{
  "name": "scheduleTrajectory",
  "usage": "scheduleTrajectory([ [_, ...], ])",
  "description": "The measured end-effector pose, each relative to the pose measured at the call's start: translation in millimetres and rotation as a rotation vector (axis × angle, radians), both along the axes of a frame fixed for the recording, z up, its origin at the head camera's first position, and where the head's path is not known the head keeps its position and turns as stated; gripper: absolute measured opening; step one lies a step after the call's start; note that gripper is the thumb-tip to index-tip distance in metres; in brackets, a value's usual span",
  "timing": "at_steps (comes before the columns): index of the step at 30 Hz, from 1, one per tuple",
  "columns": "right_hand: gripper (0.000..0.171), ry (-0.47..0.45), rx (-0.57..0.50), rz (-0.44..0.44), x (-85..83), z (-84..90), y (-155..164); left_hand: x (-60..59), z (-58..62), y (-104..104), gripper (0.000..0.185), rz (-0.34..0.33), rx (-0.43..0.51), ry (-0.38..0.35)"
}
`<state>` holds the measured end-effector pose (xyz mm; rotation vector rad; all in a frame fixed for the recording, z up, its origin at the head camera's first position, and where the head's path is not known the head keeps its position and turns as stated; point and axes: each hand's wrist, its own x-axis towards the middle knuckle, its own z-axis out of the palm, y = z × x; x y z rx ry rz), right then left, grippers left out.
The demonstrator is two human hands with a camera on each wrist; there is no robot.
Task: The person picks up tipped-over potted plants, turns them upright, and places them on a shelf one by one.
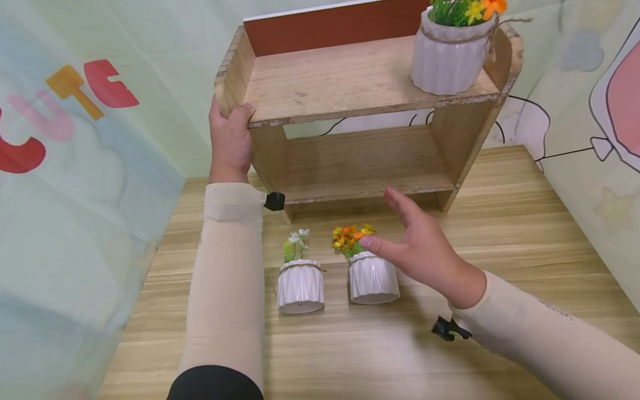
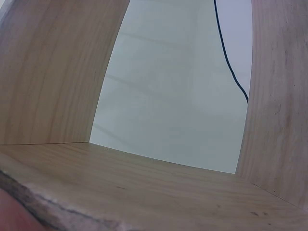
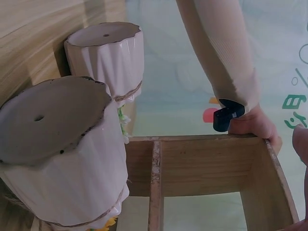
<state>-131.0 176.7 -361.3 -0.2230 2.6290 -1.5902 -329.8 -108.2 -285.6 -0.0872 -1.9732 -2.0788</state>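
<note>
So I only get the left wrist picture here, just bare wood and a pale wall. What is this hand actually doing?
Observer: The left hand grips the left side panel of a small wooden shelf that stands on a table.
Operator: Is there anything on the shelf?
Observer: Yes, one white ribbed pot with orange and yellow flowers stands at the right end of the top board.
Operator: And the other hand?
Observer: The right hand is open, its thumb tip at the rim of a pot with orange flowers on the table.
Operator: Only that pot down there?
Observer: No, a pot with white flowers stands just left of it.
</note>
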Motion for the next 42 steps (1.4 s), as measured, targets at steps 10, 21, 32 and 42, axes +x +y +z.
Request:
scheduleTrajectory([
  [10,0.107,-0.002,0.0,0.006,-0.1,-6.8,0,2.1,-0.3,-1,0.064,0.01,-0.02,-0.025],
  [21,0.105,-0.023,0.006,0.004,0.7,-12.1,1,0.6,-0.7,-1,0.065,0.007,-0.007,-0.01],
  [32,0.104,-0.022,0.004,-0.001,-0.1,-16.8,0,0.2,-0.8,0,0.064,0.011,-0.017,-0.002],
  [42,0.105,-0.025,0.033,-0.001,0.3,-22.6,-2,1.0,0.1,0,0.062,0.002,-0.015,0.006],
])
